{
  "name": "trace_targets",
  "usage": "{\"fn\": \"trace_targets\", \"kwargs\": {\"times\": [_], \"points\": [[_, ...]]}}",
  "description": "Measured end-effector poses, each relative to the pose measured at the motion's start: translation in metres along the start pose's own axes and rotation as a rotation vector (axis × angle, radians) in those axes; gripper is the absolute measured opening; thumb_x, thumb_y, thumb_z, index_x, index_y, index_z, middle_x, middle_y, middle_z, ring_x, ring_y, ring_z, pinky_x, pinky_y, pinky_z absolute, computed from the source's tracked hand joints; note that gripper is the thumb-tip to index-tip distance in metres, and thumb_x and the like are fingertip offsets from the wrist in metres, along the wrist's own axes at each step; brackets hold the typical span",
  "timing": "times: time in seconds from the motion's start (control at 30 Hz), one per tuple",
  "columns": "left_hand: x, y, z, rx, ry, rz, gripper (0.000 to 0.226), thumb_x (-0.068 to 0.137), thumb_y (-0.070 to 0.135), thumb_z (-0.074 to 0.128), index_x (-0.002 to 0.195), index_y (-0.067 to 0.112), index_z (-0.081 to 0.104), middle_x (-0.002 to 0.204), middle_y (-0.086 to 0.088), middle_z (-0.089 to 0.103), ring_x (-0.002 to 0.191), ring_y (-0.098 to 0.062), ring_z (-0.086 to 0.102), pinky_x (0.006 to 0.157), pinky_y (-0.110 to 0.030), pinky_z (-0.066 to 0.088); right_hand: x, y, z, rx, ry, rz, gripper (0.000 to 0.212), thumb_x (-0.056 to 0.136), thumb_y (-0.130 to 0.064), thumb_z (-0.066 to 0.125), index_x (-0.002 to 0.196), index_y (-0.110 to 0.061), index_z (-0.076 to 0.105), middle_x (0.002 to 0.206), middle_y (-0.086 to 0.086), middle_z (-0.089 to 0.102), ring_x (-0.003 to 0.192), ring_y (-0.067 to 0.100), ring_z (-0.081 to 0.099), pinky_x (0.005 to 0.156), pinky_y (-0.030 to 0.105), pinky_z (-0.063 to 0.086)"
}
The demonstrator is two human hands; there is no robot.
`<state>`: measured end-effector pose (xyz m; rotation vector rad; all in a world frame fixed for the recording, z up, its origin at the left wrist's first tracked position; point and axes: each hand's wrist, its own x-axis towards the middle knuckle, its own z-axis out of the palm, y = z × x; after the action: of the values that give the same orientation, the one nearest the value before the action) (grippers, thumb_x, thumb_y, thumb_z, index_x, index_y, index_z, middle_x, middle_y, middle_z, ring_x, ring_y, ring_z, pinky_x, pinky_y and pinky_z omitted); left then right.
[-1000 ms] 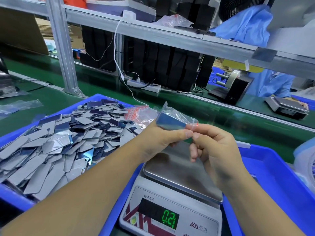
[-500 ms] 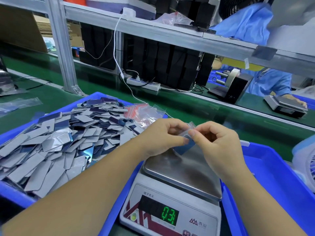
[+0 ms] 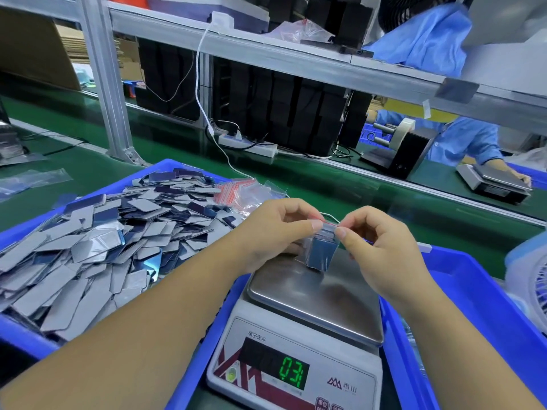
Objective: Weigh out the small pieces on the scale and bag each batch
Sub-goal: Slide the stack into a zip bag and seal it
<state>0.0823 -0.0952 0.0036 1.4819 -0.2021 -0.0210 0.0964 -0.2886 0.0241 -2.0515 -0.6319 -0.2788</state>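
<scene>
A small clear zip bag (image 3: 322,252) with blue pieces inside hangs upright over the steel pan of the scale (image 3: 319,294). My left hand (image 3: 276,232) and my right hand (image 3: 376,247) each pinch its red-striped top edge, thumbs and forefingers almost meeting. The bag's lower end touches or nearly touches the pan. The scale's green display (image 3: 291,375) shows digits. A heap of grey and dark blue flat pieces (image 3: 97,241) fills the blue tray (image 3: 26,341) on the left. Spare empty zip bags (image 3: 236,192) lie at that heap's far edge.
Another blue tray (image 3: 479,315) sits to the right of the scale, with a small fan (image 3: 529,279) beyond it. A green conveyor belt (image 3: 370,196) runs behind. A person in blue (image 3: 461,140) works at a second scale (image 3: 494,180) across it. A shelf post (image 3: 106,81) stands at back left.
The bag came down from a raised, tilted position to hang upright just over the scale pan. Both hands shifted to pinch its top edge. The display reading rose slightly.
</scene>
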Motion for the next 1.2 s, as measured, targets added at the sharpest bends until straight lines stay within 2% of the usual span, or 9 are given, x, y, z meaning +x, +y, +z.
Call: {"fn": "trace_targets", "kwargs": {"times": [0.07,0.2,0.37,0.43,0.67,0.77,0.93,1.07,1.2], "points": [[0.001,-0.002,-0.001,0.009,0.033,0.005,0.022,0.090,0.011,0.073,0.076,0.027,0.075,0.080,-0.003,0.071,0.077,-0.018,0.067,0.087,-0.049,0.057,0.000,0.000,0.001,0.008,0.007,-0.016,0.022,0.089,-0.009,0.070,0.077,-0.026,0.064,0.065,-0.012,0.064,0.056,0.004,0.052,0.055,0.018,0.044],[0.002,-0.003,-0.002,0.065,0.061,0.012,0.016,0.090,0.010,0.074,0.078,0.021,0.076,0.081,-0.005,0.072,0.079,-0.018,0.070,0.089,-0.051,0.059,0.000,0.001,-0.001,0.033,0.020,-0.020,0.023,0.085,-0.008,0.075,0.080,-0.027,0.064,0.070,-0.012,0.066,0.057,0.001,0.053,0.056,0.015,0.044],[0.001,-0.001,-0.002,0.164,0.086,0.059,0.002,0.081,0.025,0.076,0.081,0.024,0.077,0.083,-0.007,0.073,0.084,-0.022,0.069,0.094,-0.056,0.055,-0.001,0.002,-0.004,0.068,0.035,-0.040,0.030,0.081,-0.008,0.080,0.082,-0.032,0.063,0.074,-0.010,0.068,0.064,0.007,0.060,0.061,0.020,0.050],[0.001,-0.001,-0.003,0.196,0.079,0.069,0.006,0.077,0.031,0.074,0.080,0.027,0.077,0.082,-0.005,0.074,0.083,-0.021,0.069,0.094,-0.055,0.055,0.000,0.002,-0.004,0.071,0.043,-0.055,0.032,0.080,-0.007,0.081,0.082,-0.033,0.061,0.073,-0.009,0.068,0.063,0.008,0.060,0.060,0.021,0.051],[0.001,-0.003,-0.004,0.292,0.035,0.150,0.007,0.083,0.033,0.068,0.080,0.037,0.074,0.073,0.007,0.071,0.079,-0.017,0.070,0.083,-0.049,0.061,0.001,0.006,-0.006,0.103,0.008,-0.066,0.033,0.082,-0.007,0.079,0.077,-0.031,0.058,0.067,-0.008,0.064,0.058,0.005,0.053,0.055,0.021,0.046],[0.000,-0.002,-0.007,0.295,0.024,0.173,0.012,0.087,0.024,0.072,0.082,0.034,0.076,0.075,0.007,0.073,0.076,-0.011,0.071,0.076,-0.032,0.061,0.002,0.010,-0.006,0.095,0.020,-0.052,0.031,0.083,-0.008,0.078,0.077,-0.032,0.059,0.067,-0.008,0.064,0.059,0.007,0.054,0.055,0.026,0.048],[-0.001,0.000,-0.010,0.296,0.042,0.174,0.007,0.084,0.022,0.075,0.081,0.028,0.077,0.079,0.002,0.075,0.077,-0.012,0.071,0.079,-0.029,0.059,0.003,0.013,-0.006,0.085,0.050,-0.054,0.028,0.082,-0.010,0.078,0.077,-0.031,0.060,0.065,-0.009,0.062,0.058,0.004,0.052,0.053,0.023,0.046],[-0.003,0.000,-0.011,0.391,0.057,0.227,0.014,0.090,0.016,0.072,0.081,0.026,0.073,0.078,0.003,0.074,0.077,-0.014,0.070,0.082,-0.034,0.059,0.001,0.012,-0.006,0.135,0.011,-0.051,0.023,0.082,-0.011,0.076,0.080,-0.030,0.063,0.074,0.000,0.068,0.067,0.023,0.061,0.065,0.044,0.054],[-0.003,-0.001,-0.010,0.544,0.043,0.293,0.021,0.090,0.014,0.072,0.078,0.030,0.071,0.076,0.008,0.071,0.072,-0.005,0.065,0.073,-0.018,0.053,0.000,0.011,-0.005,0.131,-0.006,-0.037,0.025,0.083,-0.006,0.077,0.080,-0.027,0.063,0.075,0.004,0.068,0.066,0.023,0.060,0.065,0.046,0.054]]}}
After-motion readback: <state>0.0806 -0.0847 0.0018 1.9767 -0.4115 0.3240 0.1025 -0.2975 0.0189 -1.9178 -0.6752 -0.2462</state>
